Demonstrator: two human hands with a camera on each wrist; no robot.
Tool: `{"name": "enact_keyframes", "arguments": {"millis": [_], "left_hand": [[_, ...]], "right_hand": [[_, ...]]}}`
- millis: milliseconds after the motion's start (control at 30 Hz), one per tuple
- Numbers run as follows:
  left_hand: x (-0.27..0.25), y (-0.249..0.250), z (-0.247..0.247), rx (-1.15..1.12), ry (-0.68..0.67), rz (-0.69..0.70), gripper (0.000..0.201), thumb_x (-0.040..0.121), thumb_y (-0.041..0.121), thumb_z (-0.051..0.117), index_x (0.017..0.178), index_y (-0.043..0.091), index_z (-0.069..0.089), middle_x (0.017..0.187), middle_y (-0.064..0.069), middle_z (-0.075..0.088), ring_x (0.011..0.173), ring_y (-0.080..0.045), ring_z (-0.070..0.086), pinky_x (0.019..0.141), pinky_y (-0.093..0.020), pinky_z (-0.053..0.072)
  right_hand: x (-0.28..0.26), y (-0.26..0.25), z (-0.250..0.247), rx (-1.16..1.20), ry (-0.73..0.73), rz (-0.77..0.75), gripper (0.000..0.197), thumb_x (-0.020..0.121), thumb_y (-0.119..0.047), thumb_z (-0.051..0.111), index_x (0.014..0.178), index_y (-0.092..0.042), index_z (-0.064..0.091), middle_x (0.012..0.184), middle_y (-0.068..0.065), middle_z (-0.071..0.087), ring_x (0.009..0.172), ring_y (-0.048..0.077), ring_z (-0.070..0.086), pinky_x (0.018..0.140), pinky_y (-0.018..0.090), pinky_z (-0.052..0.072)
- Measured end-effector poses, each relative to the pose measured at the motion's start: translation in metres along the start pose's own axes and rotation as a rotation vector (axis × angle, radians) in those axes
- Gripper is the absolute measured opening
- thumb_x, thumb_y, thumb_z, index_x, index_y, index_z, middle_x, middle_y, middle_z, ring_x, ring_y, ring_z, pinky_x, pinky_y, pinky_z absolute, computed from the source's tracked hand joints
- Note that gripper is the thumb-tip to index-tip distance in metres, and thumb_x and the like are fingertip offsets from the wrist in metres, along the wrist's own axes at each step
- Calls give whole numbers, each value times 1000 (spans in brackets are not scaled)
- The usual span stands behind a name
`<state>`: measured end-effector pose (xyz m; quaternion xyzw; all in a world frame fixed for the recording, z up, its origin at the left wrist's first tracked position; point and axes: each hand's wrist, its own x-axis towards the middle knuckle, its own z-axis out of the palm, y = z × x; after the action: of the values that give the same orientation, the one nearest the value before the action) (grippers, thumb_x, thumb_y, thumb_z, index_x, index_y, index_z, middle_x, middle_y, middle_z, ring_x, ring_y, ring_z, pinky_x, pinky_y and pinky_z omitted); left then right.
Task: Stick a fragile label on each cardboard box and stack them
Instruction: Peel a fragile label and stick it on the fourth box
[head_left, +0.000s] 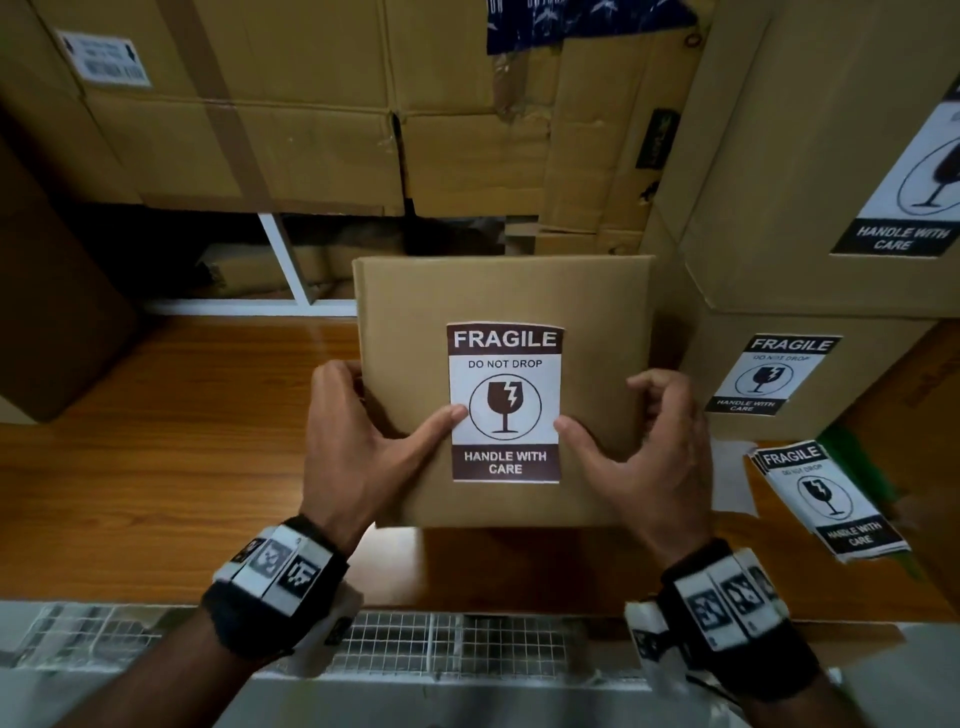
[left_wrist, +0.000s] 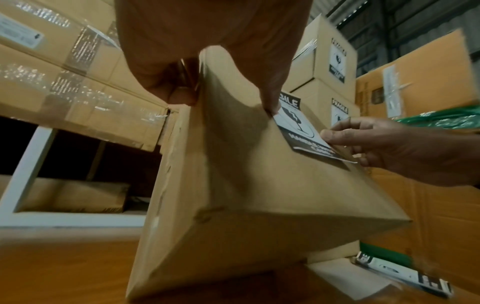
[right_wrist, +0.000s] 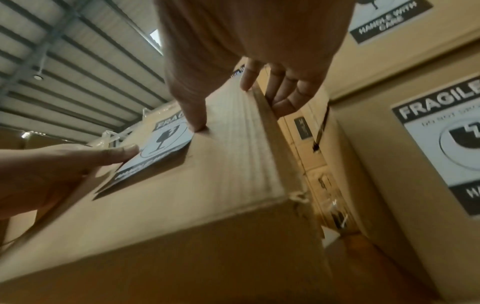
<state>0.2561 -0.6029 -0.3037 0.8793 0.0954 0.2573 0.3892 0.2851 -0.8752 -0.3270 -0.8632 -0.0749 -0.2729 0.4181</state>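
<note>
Both forearms are bare; no sleeves are visible. Each wrist carries a black fabric wristband (head_left: 244, 618) fitted with a white housing. The housing faces bear square black-and-white fiducial markers (head_left: 298, 574), arranged side by side around the band. The right wristband (head_left: 748, 649) has the same layout, with markers (head_left: 740, 597) on adjacent white panels. A thin black cable (head_left: 711, 688) runs from the right unit. The left hand (head_left: 363, 441) and right hand (head_left: 639, 457) are ungloved, without rings.

My head camera looks down from above at the box (head_left: 498, 291). My two wrist cameras sit low and close, looking up its left and right sides.
</note>
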Motion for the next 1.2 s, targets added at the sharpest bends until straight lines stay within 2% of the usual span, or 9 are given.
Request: {"name": "enact_keyframes", "arguments": {"millis": [167, 267, 367, 433, 533, 667, 900, 1067, 1200], "left_hand": [[3, 23, -24, 20, -84, 61, 105, 55, 79, 83, 134, 25, 41, 125, 8, 47, 106, -7, 53, 86, -34, 56], [10, 33, -36, 69, -185, 128, 136, 56, 77, 84, 162, 33, 11, 148, 3, 38, 124, -1, 40, 101, -31, 46], [14, 46, -43, 194, -291, 174, 146, 53, 80, 81, 161, 45, -12, 151, -5, 28, 117, -14, 46, 94, -34, 51], [15, 52, -45, 278, -357, 212, 144, 52, 81, 80, 160, 48, -10, 155, -4, 18, 124, -28, 53, 97, -39, 54], [24, 53, -48, 340, -385, 279, 141, 46, 80, 84, 160, 40, 11, 161, 3, 3, 139, -37, 45, 107, -45, 49], [42, 63, -53, 337, -406, 225, 124, 49, 84, 77, 153, 40, 26, 160, -1, 13, 129, -36, 55, 101, -46, 54], [56, 72, -46, 315, -343, 169, 127, 57, 91, 68, 160, 44, 10, 145, -10, 34, 108, -30, 63, 92, -41, 57], [70, 63, -43, 228, -506, 14, 156, 46, 82, 85, 163, 37, -9, 163, -7, 27, 142, -29, 43, 113, -47, 44], [82, 59, -42, 159, -573, 12, 163, 40, 80, 90, 163, 34, -6, 165, 1, 32, 144, -22, 41, 118, -49, 40]], "right_hand": [[13, -14, -34, 41, -40, -49, 79, 68, -63, 85, 127, -25, 47, 120, -3, 53, 101, 16, 58, 74, 39, 59], [17, -17, -44, 22, -67, -82, 83, 67, -75, 79, 127, -26, 49, 117, -7, 50, 98, 10, 55, 73, 31, 56], [20, -13, -50, 14, -127, -70, 87, 67, -81, 73, 132, -29, 47, 121, -8, 49, 101, 10, 55, 74, 32, 58], [22, -9, -54, -5, -177, -68, 92, 68, -82, 73, 140, -34, 43, 123, -9, 47, 102, 11, 56, 75, 36, 60], [26, -9, -59, -36, -253, -82, 102, 69, -81, 73, 153, -39, 34, 123, -8, 42, 101, 12, 55, 74, 31, 58], [29, -12, -59, -107, -299, -121, 107, 69, -83, 69, 159, -38, 30, 117, -6, 40, 93, 9, 51, 68, 20, 50], [41, -21, -63, -96, -275, -76, 106, 66, -86, 62, 157, -37, 36, 108, -7, 39, 91, 4, 50, 69, 33, 58], [46, -22, -74, -36, -377, -38, 122, 56, -101, 56, 155, -31, 42, 114, -10, 39, 103, 4, 51, 78, 31, 59], [46, -22, -83, -40, -444, -59, 116, 56, -99, 60, 151, -33, 47, 112, -18, 38, 104, -5, 48, 72, 22, 54]]}}
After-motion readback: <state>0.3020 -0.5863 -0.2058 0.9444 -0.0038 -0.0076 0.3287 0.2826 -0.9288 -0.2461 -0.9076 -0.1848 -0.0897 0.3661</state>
